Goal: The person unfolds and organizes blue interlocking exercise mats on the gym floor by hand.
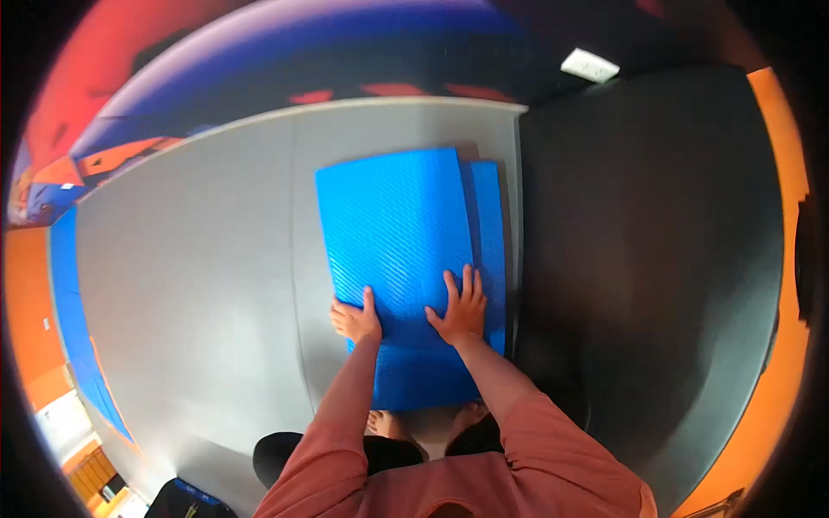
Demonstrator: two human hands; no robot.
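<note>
A blue textured mat [393, 224] lies folded on the grey floor in front of my feet, with its upper layer shifted left over a lower blue layer [490, 216] that shows along the right side. My left hand [358, 321] rests at the mat's left edge, thumb up on the surface and fingers spread around the edge. Flat on the right part of the upper layer lies my right hand [460, 312], its fingers spread. The bottom part of the blue mat reaches down to my bare feet [387, 423].
Grey floor panels [190, 259] spread to the left. A black padded surface [648, 259] stands at the right, beside the mat. A white power outlet [590, 66] is on the dark wall ahead. A black bag [186, 501] sits at the lower left.
</note>
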